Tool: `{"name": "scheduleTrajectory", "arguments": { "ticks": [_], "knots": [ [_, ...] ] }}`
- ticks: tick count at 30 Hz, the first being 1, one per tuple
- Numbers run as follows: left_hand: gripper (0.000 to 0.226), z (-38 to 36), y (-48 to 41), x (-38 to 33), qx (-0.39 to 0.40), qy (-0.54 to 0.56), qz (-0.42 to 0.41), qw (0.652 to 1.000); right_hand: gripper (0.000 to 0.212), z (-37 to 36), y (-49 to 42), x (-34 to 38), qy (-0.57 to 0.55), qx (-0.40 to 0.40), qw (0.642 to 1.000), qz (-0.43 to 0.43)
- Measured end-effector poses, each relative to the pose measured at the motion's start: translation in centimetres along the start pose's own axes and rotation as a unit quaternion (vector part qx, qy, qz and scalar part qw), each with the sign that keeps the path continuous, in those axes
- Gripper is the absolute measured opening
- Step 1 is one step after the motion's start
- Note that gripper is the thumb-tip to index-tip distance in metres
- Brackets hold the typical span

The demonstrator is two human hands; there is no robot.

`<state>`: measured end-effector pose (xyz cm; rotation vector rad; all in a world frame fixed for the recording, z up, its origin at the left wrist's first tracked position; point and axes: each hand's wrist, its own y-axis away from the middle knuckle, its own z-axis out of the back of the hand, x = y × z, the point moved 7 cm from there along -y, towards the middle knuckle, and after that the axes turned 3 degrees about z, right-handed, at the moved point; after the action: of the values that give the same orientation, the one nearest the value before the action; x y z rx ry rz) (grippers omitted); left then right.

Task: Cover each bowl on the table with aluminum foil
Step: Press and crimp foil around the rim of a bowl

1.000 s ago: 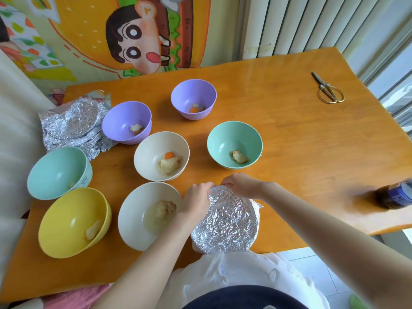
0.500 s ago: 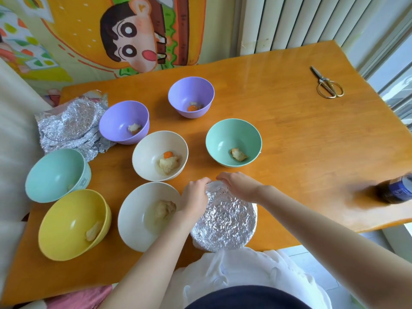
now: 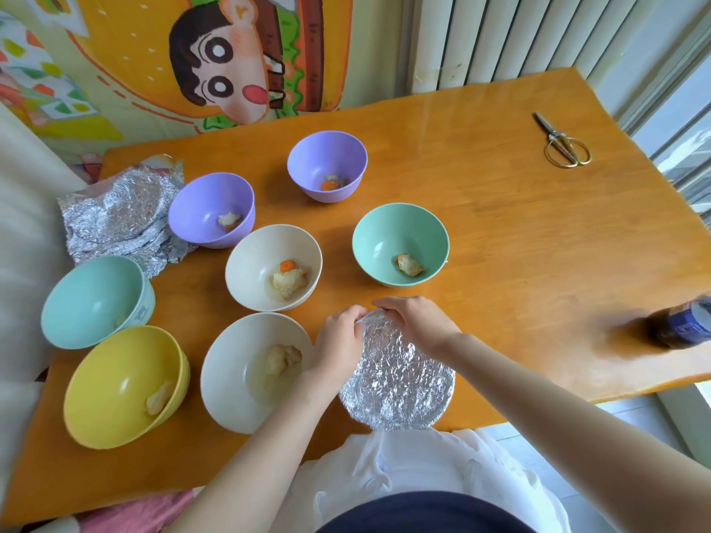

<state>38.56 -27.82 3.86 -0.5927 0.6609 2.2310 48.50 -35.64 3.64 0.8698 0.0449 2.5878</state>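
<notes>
The smooth orange wood table stands by a cartoon wall picture and white slats. At its near edge, shiny crinkly foil covers a round bowl. The left hand and right hand curl their fingers and pinch the foil's far rim. Seven open bowls sit left and farther away.

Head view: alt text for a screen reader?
Left hand and right hand crimp the far rim of a foil-covered bowl at the table's near edge. Seven uncovered bowls hold food scraps; spare foil, scissors and a bottle sit nearby.
</notes>
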Motion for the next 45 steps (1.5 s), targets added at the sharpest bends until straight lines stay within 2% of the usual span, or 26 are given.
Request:
{"name": "scheduleTrajectory", "arguments": {
  "ticks": [7,13,15,19,22,24,34,40,45],
  "knots": [
    [0.032,-0.3,0.0,-0.4,0.001,-0.037,-0.015,0.999,0.025,-0.1,0.2,-0.4,0.030,-0.003,0.999,0.016],
    [0.036,-0.5,0.3,-0.8,-0.009,-0.103,-0.032,0.994,0.021,0.1,-1.5,-0.2,-0.021,0.114,0.993,-0.010],
    [0.035,-0.5,0.3,-0.8,-0.011,-0.111,-0.034,0.993,0.020,0.4,-1.7,0.3,-0.019,0.124,0.992,-0.012],
    [0.035,-0.6,0.4,-0.8,-0.010,-0.111,-0.024,0.994,0.023,-0.2,-1.4,0.8,0.021,0.099,0.995,-0.020],
    [0.035,-0.6,0.6,-0.8,-0.016,-0.112,-0.014,0.993,0.025,-0.4,-1.3,0.7,0.039,0.109,0.993,-0.024],
    [0.034,-0.6,0.7,-0.8,-0.019,-0.110,-0.014,0.994,0.026,-0.3,-1.1,0.6,0.024,0.115,0.993,-0.014],
    [0.035,-0.6,0.5,-0.3,-0.025,-0.096,-0.005,0.995,0.025,0.2,1.4,-1.8,-0.010,0.021,0.998,-0.061],
    [0.034,-0.4,0.5,-0.1,-0.023,-0.088,-0.008,0.996,0.030,0.1,1.3,-1.3,0.000,0.067,0.997,-0.050],
    [0.028,0.3,-0.8,0.3,0.006,-0.052,-0.009,0.999,0.037,0.6,2.1,-2.7,-0.036,0.027,0.994,-0.095]
  ]
}}
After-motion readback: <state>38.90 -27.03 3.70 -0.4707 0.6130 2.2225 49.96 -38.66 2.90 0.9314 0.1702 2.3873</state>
